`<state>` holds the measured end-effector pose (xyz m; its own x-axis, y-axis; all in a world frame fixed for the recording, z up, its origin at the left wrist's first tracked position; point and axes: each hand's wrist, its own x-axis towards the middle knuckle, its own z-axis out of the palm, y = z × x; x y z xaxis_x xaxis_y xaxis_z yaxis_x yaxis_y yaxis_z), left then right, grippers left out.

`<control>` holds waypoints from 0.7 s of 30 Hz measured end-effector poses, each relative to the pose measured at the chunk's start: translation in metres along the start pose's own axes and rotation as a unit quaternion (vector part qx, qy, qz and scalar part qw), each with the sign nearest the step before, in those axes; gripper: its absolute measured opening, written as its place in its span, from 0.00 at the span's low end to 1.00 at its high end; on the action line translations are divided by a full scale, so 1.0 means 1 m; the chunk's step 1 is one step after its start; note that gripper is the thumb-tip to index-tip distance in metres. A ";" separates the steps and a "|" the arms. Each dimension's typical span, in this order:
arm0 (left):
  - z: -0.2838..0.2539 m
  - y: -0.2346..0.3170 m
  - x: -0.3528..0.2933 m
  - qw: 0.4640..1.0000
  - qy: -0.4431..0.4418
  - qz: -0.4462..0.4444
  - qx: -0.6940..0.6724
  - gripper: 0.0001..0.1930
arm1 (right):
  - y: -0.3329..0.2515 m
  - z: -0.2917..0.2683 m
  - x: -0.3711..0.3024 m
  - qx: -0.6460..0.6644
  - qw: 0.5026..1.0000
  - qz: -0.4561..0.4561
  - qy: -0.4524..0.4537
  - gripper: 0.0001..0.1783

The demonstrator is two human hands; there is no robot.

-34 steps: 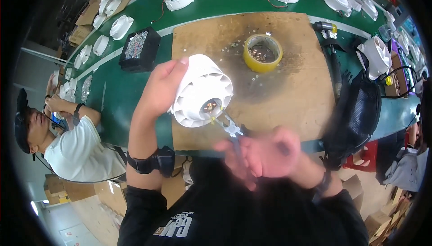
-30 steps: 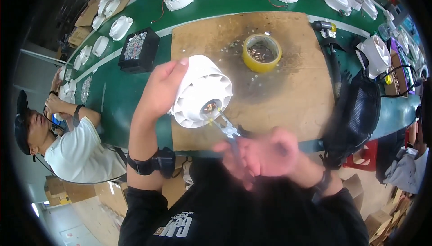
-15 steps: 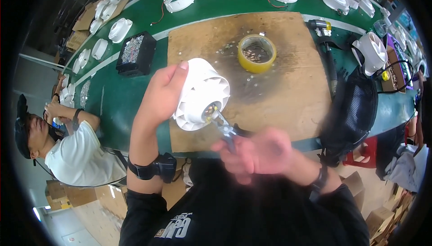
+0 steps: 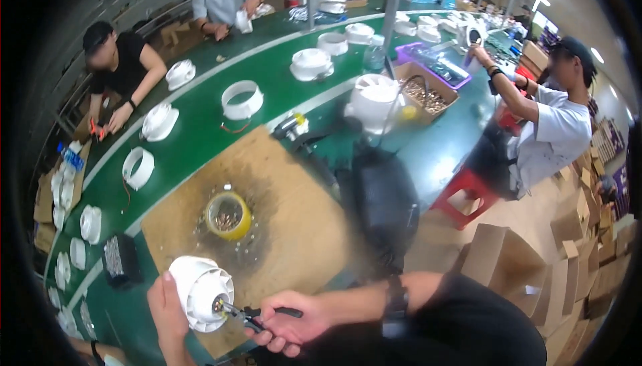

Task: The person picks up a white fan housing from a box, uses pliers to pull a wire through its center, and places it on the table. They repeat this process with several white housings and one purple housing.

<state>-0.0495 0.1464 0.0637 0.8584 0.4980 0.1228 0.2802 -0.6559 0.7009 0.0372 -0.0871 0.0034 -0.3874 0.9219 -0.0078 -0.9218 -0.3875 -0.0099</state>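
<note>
My left hand (image 4: 167, 307) is wrapped round the side of a white plastic fan housing (image 4: 206, 294) with vanes about a round hub. The hub's opening is turned toward my right hand, with small yellowish and coppery parts inside. My right hand (image 4: 289, 320) grips a pair of pliers (image 4: 290, 312) with dark handles. The jaws reach into the hub opening; what they touch in there is too small to make out. Beyond the housing, a yellow tape roll (image 4: 246, 216) lies on a brown cardboard sheet (image 4: 304, 229), with small copper-coloured pieces inside its ring.
A black box of small bits (image 4: 122, 262) stands left of the cardboard. To the right lie a black mesh bag (image 4: 384, 199) and a carton of copper-coloured parts (image 4: 438, 106). White rings and housings line the green belt (image 4: 200, 115). Co-workers sit around; a red stool (image 4: 466, 195) is at right.
The view has swung to the right, so the housing and my hands now appear lower left. The pliers stay at the hub opening, and my hands keep their grips.
</note>
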 end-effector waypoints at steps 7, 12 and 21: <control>-0.002 0.016 -0.006 0.997 -0.004 0.010 0.074 0.23 | 0.007 0.014 0.005 -0.799 0.497 -0.075 0.330 0.20; 0.010 0.003 -0.010 0.957 0.195 0.100 -0.192 0.22 | -0.012 0.000 -0.004 -0.399 0.908 -0.021 0.125 0.18; 0.018 0.003 -0.011 0.930 0.298 0.199 -0.077 0.21 | -0.004 0.007 -0.022 -0.201 0.978 -0.031 0.040 0.17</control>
<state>-0.0502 0.1293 0.0520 0.4767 0.4905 0.7295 -0.1130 -0.7888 0.6042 0.0492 -0.1059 0.0103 -0.3145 0.9464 -0.0730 -0.8578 -0.3163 -0.4051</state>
